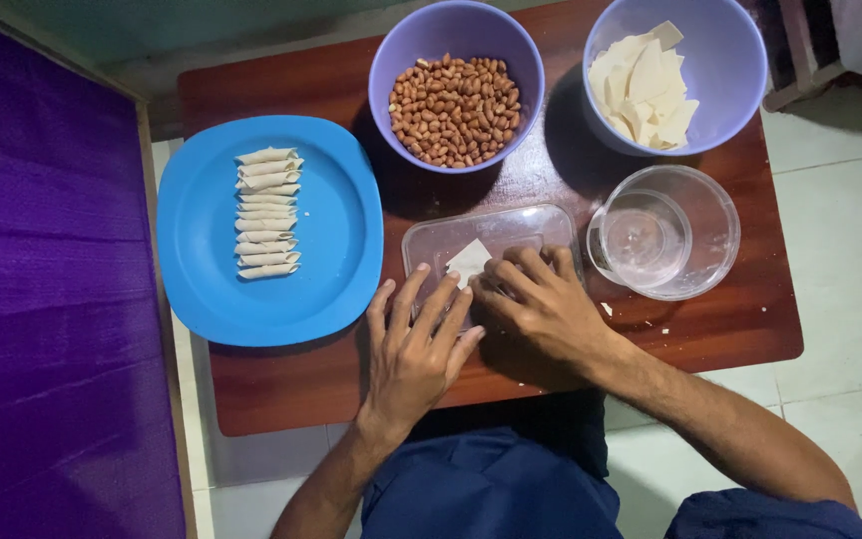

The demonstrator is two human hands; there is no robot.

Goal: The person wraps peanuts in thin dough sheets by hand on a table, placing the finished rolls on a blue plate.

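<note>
**A:** Where is your dough wrapper (469,260) right now?

**B:** At the frame's centre, lying flat on the clear plastic lid (541,228). Your right hand (541,304) pinches its lower right edge with curled fingertips, a narrow grip on the sheet. Your left hand (416,344) lies spread and flat just beside it, holding nothing, fingertips on the lid's near edge.

**A:** How will it handle?

**B:** I'd judge it thin, light, limp and easy to tear; take it by a corner or edge, gently.

**A:** What's around you?

**B:** Purple bowl of peanuts (456,108) above, purple bowl of cut wrappers (646,90) upper right, clear glass bowl (695,235) at right, blue plate (331,230) with rolled pieces (268,213) at left, all on the wooden table (740,329).
</note>
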